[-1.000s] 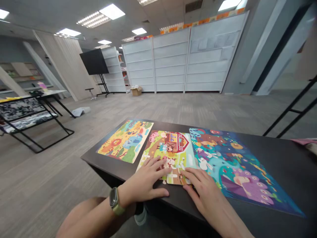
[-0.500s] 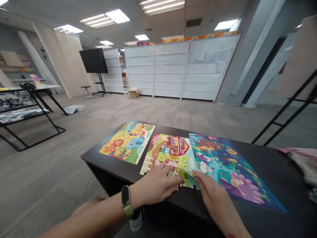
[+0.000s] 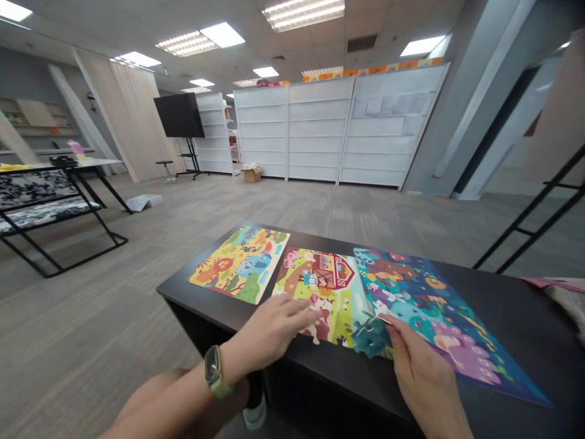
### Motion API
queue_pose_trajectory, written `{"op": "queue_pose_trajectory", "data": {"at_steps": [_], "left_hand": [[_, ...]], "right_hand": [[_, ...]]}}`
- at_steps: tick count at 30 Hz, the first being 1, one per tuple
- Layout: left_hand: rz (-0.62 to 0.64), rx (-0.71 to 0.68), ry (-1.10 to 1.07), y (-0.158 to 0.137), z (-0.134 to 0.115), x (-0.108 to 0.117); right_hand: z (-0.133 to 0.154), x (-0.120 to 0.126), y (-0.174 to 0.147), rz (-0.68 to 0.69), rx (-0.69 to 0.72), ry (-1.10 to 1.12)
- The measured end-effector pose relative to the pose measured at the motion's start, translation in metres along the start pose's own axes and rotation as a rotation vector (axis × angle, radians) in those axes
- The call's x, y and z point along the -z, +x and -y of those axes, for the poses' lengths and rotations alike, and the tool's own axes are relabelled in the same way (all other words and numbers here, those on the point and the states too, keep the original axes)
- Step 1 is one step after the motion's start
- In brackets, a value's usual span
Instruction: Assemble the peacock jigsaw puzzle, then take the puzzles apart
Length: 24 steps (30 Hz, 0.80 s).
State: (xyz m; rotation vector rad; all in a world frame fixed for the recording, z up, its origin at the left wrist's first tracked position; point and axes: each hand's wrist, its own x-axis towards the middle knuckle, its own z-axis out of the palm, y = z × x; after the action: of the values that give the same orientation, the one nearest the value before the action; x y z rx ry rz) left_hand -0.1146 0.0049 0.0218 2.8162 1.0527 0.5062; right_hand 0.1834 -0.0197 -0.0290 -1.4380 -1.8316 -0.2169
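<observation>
The farm jigsaw puzzle (image 3: 345,299), with a red barn and a cow, lies in the middle of the black table. My left hand (image 3: 274,323) rests over its lower left part, fingers stretched out and holding nothing. At the puzzle's lower right corner, my right hand (image 3: 414,360) pinches a few joined jigsaw pieces (image 3: 371,336). Their plain grey-green side shows, with knobbed edges, and they are tilted up off the table. My fingers hide part of them. The blue night-scene puzzle (image 3: 420,292) lies just right, partly under my right hand.
A yellow safari puzzle (image 3: 242,262) lies at the left on the black table (image 3: 214,317). Some cloth (image 3: 562,299) sits at the table's right end. Beyond stand white shelves (image 3: 315,134), a screen on a stand (image 3: 180,116) and, left, a black-framed table (image 3: 86,189).
My left hand has moved left and flattened out, away from my right. My right hand has shifted right and lifted the pieces so their plain side faces me.
</observation>
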Motion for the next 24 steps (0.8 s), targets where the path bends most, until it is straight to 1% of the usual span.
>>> {"op": "queue_pose_trajectory", "data": {"at_steps": [2, 4, 6, 9, 12, 13, 14, 16, 19, 20, 21, 22, 24], "left_hand": [[0.000, 0.059, 0.001, -0.002, 0.013, 0.000], [0.037, 0.061, -0.003, -0.005, 0.020, -0.004], [0.065, 0.058, -0.002, -0.008, 0.019, -0.010], [0.075, 0.053, 0.016, -0.008, 0.014, -0.016], [0.052, 0.050, 0.036, -0.006, 0.009, -0.019], [0.043, 0.055, 0.041, -0.005, 0.008, -0.020], [0.037, 0.061, 0.043, -0.005, 0.007, -0.021], [0.036, 0.071, 0.041, -0.003, 0.005, -0.022], [0.047, 0.072, 0.020, 0.000, 0.000, -0.021], [0.051, 0.064, 0.005, 0.002, -0.002, -0.021], [0.055, 0.049, -0.013, 0.004, -0.004, -0.021], [0.057, 0.031, -0.033, 0.007, -0.006, -0.021], [0.058, -0.010, -0.068, 0.014, -0.010, -0.022]], "right_hand": [[0.001, 0.002, -0.001, -0.007, 0.012, -0.009], [0.003, 0.002, 0.000, 0.041, 0.066, 0.021], [0.007, 0.003, 0.002, 0.080, 0.107, 0.038], [0.015, 0.007, 0.005, 0.139, 0.161, 0.055], [0.024, 0.012, 0.005, 0.256, 0.236, 0.100], [0.025, 0.013, 0.004, 0.275, 0.241, 0.107], [0.024, 0.015, 0.002, 0.266, 0.230, 0.106], [0.016, 0.018, -0.001, 0.177, 0.161, 0.073], [-0.010, 0.026, 0.001, -0.001, 0.008, -0.028], [-0.021, 0.030, 0.003, -0.033, -0.035, -0.065], [-0.031, 0.034, 0.005, -0.035, -0.067, -0.096], [-0.041, 0.039, 0.008, -0.002, -0.086, -0.120], [-0.053, 0.049, 0.010, 0.107, -0.099, -0.155]]}}
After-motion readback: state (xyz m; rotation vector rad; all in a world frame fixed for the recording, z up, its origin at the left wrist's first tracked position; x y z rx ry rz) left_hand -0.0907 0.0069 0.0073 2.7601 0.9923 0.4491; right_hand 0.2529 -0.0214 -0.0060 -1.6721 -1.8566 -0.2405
